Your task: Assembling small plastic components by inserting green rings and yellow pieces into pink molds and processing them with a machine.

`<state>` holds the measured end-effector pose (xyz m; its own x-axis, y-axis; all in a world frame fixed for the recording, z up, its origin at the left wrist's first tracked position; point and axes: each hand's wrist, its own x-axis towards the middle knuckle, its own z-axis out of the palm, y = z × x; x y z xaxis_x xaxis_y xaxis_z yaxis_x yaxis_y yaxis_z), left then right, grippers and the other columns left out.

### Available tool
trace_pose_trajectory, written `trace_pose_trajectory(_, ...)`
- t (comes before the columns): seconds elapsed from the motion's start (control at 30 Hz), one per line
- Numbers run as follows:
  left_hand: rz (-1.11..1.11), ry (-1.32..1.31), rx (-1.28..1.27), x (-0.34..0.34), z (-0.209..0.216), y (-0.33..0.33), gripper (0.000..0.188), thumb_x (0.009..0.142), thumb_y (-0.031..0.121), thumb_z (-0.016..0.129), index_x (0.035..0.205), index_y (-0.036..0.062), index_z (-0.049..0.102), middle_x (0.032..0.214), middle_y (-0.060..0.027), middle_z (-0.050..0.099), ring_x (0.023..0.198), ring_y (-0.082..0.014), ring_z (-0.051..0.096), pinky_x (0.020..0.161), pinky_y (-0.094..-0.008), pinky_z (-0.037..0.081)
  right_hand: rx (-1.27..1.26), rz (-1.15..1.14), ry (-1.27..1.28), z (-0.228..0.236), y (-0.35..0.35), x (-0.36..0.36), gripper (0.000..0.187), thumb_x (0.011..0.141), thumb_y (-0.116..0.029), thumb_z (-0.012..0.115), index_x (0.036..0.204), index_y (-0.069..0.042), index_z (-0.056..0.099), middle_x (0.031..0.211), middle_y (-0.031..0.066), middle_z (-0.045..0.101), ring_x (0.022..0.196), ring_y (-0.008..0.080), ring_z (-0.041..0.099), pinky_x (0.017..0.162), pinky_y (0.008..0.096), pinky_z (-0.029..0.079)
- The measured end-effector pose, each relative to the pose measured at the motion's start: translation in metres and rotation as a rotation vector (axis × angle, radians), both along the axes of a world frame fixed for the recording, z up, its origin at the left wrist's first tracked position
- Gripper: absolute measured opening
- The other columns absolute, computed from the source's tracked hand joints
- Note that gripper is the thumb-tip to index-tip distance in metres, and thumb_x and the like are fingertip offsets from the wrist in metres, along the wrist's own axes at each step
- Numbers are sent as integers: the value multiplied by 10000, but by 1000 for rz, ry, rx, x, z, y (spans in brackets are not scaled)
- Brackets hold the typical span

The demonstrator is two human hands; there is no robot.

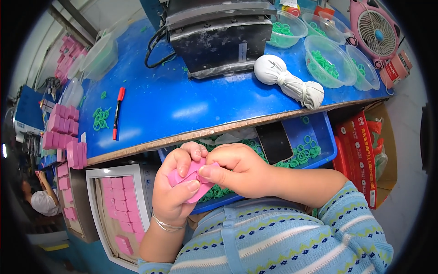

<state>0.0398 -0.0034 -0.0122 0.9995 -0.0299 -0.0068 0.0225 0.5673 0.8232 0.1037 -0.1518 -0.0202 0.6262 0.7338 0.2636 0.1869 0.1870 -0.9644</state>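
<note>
Pink soft piece [195, 176], held between both hands just off the counter [182, 107] edge, over the blue tray [327, 134]. Left grip [169, 180] closed about its left side, thumb across the near face, fingers curled over the far part; right grip [242, 169] also closed on it, thumb pressed onto the right part, fingers tucked out of sight behind. Presence of anything small between the thumbs impossible to tell. Likeliest trouble, by judgement: a slip from the pinch, caused by springy material under uneven thumb pressure, with a fall among the green rings [303, 155] below. Possible too: a tear near the thumbs, from too hard a pull at one spot, or a knock against the dark phone [275, 142] lying in the tray just beyond the right wrist, from a sudden release. As for pose, left forearm [157, 242] rising steeply from the lower edge, thin bracelets [166, 224] at the wrist; right forearm [301, 182] nearly level across the body, elbow out to the right, knuckles of both hands close together.
</note>
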Motion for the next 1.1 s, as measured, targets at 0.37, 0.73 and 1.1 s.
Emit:
trace_pose_trajectory(0.37, -63, -62, -406, 1, -13, -2, 264, 605, 15, 604, 739, 163, 431, 960, -32, 458, 1079, -214, 417, 1012, -390, 325, 223, 44, 473, 3, -1, -10, 281, 935, -228, 497, 773, -21, 597, 607, -7, 472, 551, 52, 404, 493, 227, 330)
trace_pose_trajectory(0.73, -44, -41, -715, 5, -14, 16, 215, 565, -13, 538, 719, 132, 504, 846, -26, 480, 978, -198, 463, 1014, -479, 333, -505, -514, -468, 6, -10, 64, 252, 908, -253, 499, 828, -20, 554, 595, 60, 536, 535, 185, 552, 465, 278, 427)
trace_pose_trajectory(1.1, -24, -16, -659, 6, -30, 28, 221, 579, 2, 519, 732, 153, 468, 888, -38, 490, 1010, -219, 454, 1050, -512, 287, -461, -471, -697, 2, -16, 69, 131, 771, -187, 642, 791, -62, 606, 740, 88, 568, 706, 274, 584, 616, 383, 465)
